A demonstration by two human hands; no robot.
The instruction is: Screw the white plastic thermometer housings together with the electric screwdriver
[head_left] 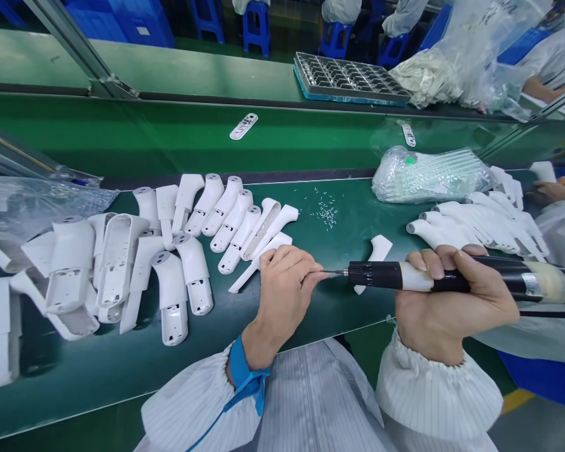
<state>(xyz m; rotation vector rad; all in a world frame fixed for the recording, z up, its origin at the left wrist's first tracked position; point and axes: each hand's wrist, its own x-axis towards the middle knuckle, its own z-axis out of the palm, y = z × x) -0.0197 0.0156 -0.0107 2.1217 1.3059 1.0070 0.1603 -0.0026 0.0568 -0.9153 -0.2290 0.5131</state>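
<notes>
My right hand is wrapped around a black electric screwdriver, held level with its bit pointing left. At the bit's tip, my left hand has its thumb and forefinger pinched together; what lies between them is too small to make out. A white plastic housing part lies on the table behind the screwdriver, partly covered by it. Just behind my left hand rests a narrow white housing. Beyond the hands, small loose screws are scattered on the green table.
Many white handle-shaped housings lie in rows and piles on the left. To the right are more white housings and a clear bag of thin parts. A metal grid tray sits on the raised shelf. A co-worker's hand shows far right.
</notes>
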